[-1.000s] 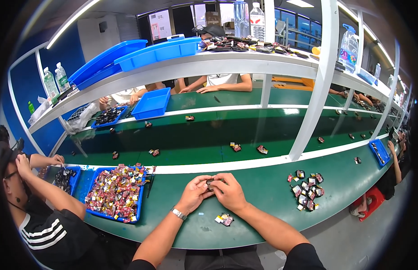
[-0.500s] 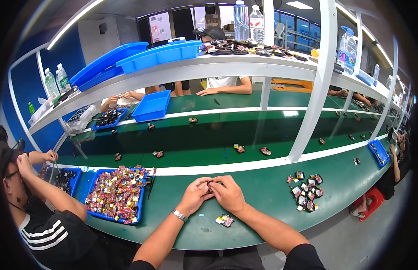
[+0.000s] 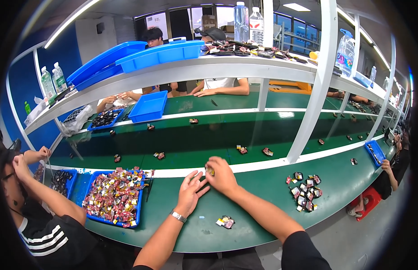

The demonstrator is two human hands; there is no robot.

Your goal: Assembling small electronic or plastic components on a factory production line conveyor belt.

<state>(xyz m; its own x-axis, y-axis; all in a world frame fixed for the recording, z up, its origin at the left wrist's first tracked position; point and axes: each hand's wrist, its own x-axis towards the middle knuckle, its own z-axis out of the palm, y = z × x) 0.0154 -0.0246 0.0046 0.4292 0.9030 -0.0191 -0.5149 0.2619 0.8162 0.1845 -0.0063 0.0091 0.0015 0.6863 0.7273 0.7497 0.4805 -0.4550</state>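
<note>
Over the green bench (image 3: 258, 220), my right hand (image 3: 222, 177) is closed on a small dark part with a yellow-and-white tag (image 3: 211, 171), mostly covered by the fingers. My left hand (image 3: 189, 195) is palm up just beside it, fingers spread and holding nothing. Nearer to me lies a similar small black part with pink, white and yellow pieces (image 3: 225, 222). A loose pile of these parts (image 3: 305, 191) rests to the right. On the left, a blue tray (image 3: 139, 208) is heaped with pink, white and yellow pieces.
Past a white rail (image 3: 173, 172), several small parts are scattered on a green belt (image 3: 200, 146). A white upright post (image 3: 311, 99) rises ahead, right of my hands. Above runs a shelf (image 3: 173, 74) with blue trays and bottles. A co-worker (image 3: 51, 216) sits close at left.
My hands, earlier together around a part, have come apart. The right has moved slightly forward with the part; the left has opened its fingers. A person's head now shows behind the shelf trays.
</note>
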